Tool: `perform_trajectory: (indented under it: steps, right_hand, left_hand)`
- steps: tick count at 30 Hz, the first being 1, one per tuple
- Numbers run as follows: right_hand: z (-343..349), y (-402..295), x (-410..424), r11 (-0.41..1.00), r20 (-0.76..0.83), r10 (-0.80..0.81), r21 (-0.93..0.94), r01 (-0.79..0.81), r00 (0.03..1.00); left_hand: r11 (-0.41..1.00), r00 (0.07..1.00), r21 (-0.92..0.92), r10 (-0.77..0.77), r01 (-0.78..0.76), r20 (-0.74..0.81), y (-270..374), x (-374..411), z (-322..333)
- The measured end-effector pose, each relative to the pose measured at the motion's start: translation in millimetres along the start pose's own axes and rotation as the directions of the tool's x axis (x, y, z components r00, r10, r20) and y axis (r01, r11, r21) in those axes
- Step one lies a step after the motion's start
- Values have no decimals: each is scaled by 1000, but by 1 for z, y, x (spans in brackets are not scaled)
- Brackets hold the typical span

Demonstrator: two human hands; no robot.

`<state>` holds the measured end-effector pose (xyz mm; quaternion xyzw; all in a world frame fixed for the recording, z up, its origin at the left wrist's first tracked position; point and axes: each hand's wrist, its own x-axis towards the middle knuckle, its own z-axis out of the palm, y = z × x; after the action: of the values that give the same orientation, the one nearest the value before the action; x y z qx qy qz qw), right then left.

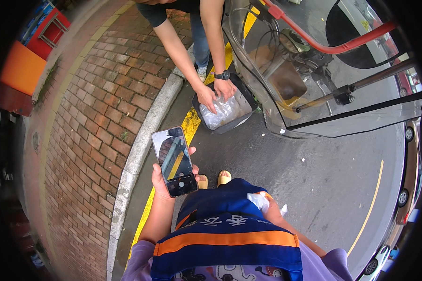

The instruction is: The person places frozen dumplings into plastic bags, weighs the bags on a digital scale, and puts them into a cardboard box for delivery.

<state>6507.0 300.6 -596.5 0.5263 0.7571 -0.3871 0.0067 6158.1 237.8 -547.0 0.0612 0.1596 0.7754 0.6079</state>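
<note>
A smartphone point(174, 159) rests upright in my left hand point(165, 182), its screen showing a camera view of the kerb and the yellow line. My right hand point(272, 210) hangs beside the blue apron point(225, 207) with a crumpled white tissue or thin plastic point(258, 202) in it. Ahead on the asphalt stands a dark open bag or box point(246, 100). Clear plastic packaging point(219, 112) fills much of it, and another person's two hands point(216, 95) press on that packaging. The contents under the plastic cannot be made out.
A concrete kerb point(161, 109) borders the brick pavement point(102, 123) on the left. At the right front stands a vehicle with a transparent rain cover point(277, 123) and a red bar point(313, 37). Parked cars point(408, 175) line the far right. Yellow slippers point(224, 178) are on my feet.
</note>
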Motion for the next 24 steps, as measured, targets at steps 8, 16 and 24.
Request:
perform_trajectory:
  steps: [8,16,24]
  right_hand:
    - [16,-1,-16,975,490,222,-113,-191,843]
    - [-39,18,-96,812,310,240,456,-365,920]
    - [-176,160,-119,754,-33,128,653,-76,991]
  left_hand:
    - [969,952,2,-244,248,184,-21,10,-19]
    - [811,794,82,-585,579,166,-93,5,6]
    - [704,689,9,-699,711,192,-281,37,80]
